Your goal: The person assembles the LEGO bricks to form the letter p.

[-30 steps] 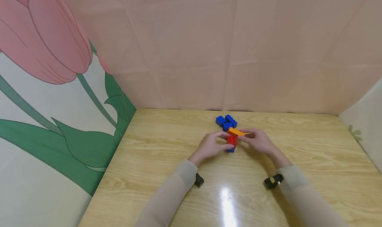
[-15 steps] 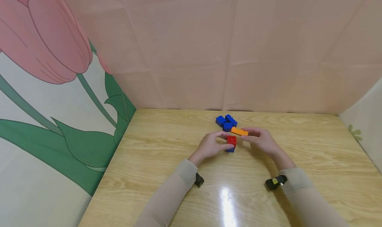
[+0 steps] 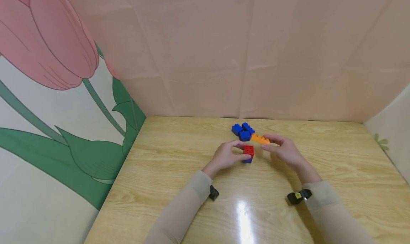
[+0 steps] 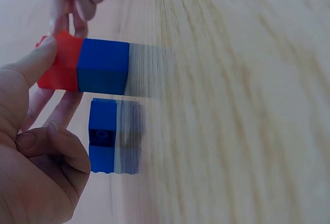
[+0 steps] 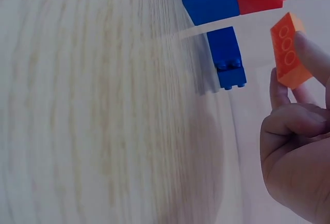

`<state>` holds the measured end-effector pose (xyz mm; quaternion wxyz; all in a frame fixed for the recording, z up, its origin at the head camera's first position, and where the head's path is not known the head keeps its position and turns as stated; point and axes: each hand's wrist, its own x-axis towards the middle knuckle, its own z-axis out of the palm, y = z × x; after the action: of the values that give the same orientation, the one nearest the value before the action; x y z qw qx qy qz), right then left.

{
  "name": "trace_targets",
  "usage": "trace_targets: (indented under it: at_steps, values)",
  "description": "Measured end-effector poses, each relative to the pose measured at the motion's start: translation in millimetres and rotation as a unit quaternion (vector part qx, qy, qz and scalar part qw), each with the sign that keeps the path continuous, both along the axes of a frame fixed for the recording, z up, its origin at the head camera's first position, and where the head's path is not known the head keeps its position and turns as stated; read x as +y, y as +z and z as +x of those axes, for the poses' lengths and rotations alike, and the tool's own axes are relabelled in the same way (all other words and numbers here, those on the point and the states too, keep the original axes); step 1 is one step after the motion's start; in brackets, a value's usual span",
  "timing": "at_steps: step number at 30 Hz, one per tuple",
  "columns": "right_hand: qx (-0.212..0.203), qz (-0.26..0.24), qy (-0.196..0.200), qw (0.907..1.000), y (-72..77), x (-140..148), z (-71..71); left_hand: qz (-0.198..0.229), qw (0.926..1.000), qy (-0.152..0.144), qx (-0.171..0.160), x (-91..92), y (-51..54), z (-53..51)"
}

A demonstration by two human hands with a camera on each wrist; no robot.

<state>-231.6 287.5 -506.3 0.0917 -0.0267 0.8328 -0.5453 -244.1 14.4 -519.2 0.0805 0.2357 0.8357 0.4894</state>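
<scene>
A red toy brick point(image 3: 248, 150) sits on top of a blue toy brick point(image 4: 103, 67), and the two form a small upright stack on the table. My left hand point(image 3: 225, 155) grips the red brick between thumb and fingers. To the right and slightly beyond the stack, my right hand point(image 3: 286, 152) pinches a long orange toy brick point(image 3: 258, 139) by its right end. Seen from the right wrist, the orange brick point(image 5: 285, 52) is held off the table, its row of hollow rings facing the camera. It is apart from the stack.
Several loose blue bricks point(image 3: 245, 136) lie close together on the wooden table point(image 3: 179, 140), just beyond the stack. A pink cloth backdrop point(image 3: 198, 58) stands along the table's far edge. A flower-patterned cloth point(image 3: 80, 140) hangs at the left.
My right hand has drawn the orange brick right and away from the stack, turning it so studs show. My left hand has stayed in place on the red brick.
</scene>
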Motion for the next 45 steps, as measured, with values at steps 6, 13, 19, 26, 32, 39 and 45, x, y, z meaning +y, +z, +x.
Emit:
trace_targets:
  at_steps: [6,13,19,26,32,39,45]
  values:
    - [-0.010,-0.016,0.008,0.9998,4.1,0,4.2,-0.002,1.0000,0.000,-0.003,0.3,1.7,0.5]
    - [0.013,-0.041,0.008,0.9990,10.3,-7,11.8,-0.007,0.9999,0.003,-0.009,1.3,2.3,-0.3]
    - [0.047,-0.049,0.019,0.9975,10.6,-12,17.5,-0.010,0.9999,0.006,-0.007,2.0,1.7,-0.8]
    - [0.075,-0.027,0.029,0.9964,10.5,-17,20.2,-0.005,0.9999,0.006,-0.010,1.5,1.7,0.1]
    - [0.081,-0.008,0.033,0.9962,10.0,-17,22.1,-0.006,0.9999,0.004,-0.010,1.1,1.9,-0.1]
    - [0.102,0.007,0.030,0.9942,9.4,-16,21.8,-0.004,0.9999,0.002,-0.013,1.0,3.9,0.2]
    - [0.121,0.032,0.029,0.9917,8.9,-15,21.1,-0.007,0.9999,0.002,-0.015,1.2,4.8,0.9]
